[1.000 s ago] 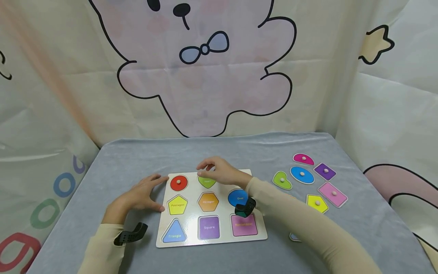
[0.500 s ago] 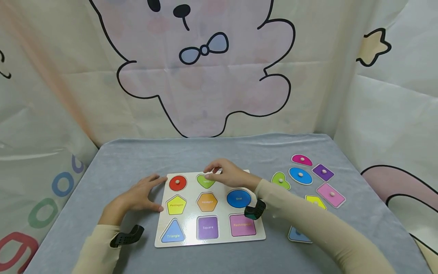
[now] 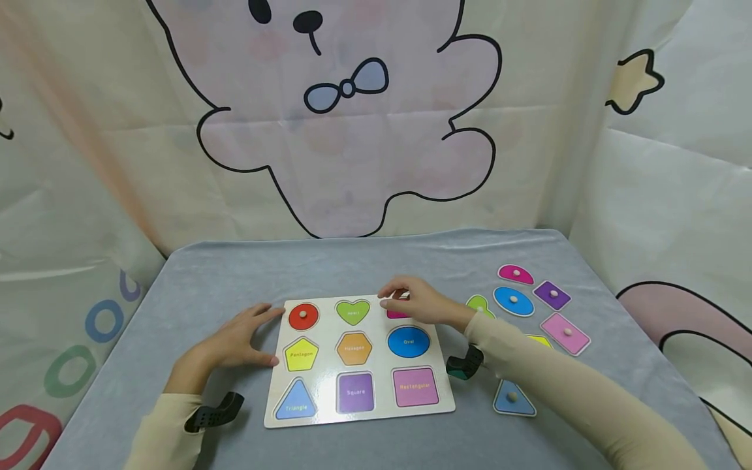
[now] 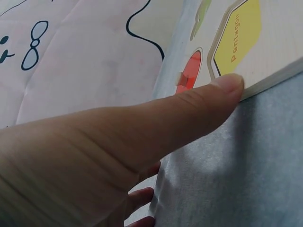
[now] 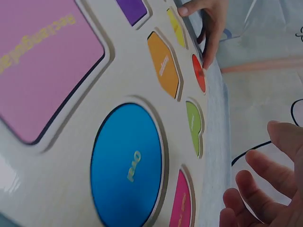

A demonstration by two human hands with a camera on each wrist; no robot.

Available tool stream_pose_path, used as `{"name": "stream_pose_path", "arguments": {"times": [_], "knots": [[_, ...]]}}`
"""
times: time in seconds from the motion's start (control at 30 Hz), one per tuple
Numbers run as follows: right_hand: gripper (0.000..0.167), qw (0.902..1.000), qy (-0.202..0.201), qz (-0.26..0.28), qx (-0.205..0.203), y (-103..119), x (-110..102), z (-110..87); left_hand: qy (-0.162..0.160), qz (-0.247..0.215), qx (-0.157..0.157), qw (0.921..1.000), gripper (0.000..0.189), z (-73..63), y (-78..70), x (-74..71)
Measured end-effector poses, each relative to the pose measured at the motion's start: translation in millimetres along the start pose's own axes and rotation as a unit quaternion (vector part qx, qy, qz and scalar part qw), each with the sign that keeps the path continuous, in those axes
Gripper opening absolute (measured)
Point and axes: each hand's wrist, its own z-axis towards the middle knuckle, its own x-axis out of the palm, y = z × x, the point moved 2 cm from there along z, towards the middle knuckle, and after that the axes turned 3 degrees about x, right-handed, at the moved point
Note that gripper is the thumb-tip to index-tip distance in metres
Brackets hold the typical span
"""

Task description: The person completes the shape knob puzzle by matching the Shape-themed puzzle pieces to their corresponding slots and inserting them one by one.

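Observation:
A white shape puzzle board [image 3: 326, 395] lies on the table, its coloured recesses printed with names. In its top-left recess sits a red circle piece [image 3: 296, 321] with a small knob. My left hand [image 3: 237, 339] touches the board's left edge, thumb near the pentagon recess [image 4: 248, 38] and fingertips by the upper corner. Over the top-right semicircle recess [image 5: 181, 201] hovers my right hand [image 3: 420, 301], fingers loosely bent and holding nothing. The green heart recess [image 3: 352, 313] and blue oval recess [image 3: 408, 342] show their printed bottoms.
Right of the board lie loose knobbed pieces: a pink semicircle [image 3: 508, 274], blue oval [image 3: 505, 301], purple square [image 3: 548, 297], pink rectangle [image 3: 559, 329], green heart [image 3: 477, 302] and blue triangle [image 3: 517, 407]. A yellow piece [image 3: 540, 340] is mostly hidden by my right sleeve [image 3: 546, 372].
My right hand has moved right, from over the heart recess to over the semicircle recess, uncovering the heart recess and the blue triangle piece. My left hand stays at the board's edge.

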Motion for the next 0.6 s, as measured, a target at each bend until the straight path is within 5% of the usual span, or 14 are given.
{"name": "stream_pose_path", "arguments": {"times": [0.6], "knots": [[0.030, 0.9991, -0.028, -0.005, 0.032, -36.2, -30.8, -25.1, -0.002, -0.007, -0.001, 1.0000, 0.101, -1.2, -0.3, 0.3]]}}
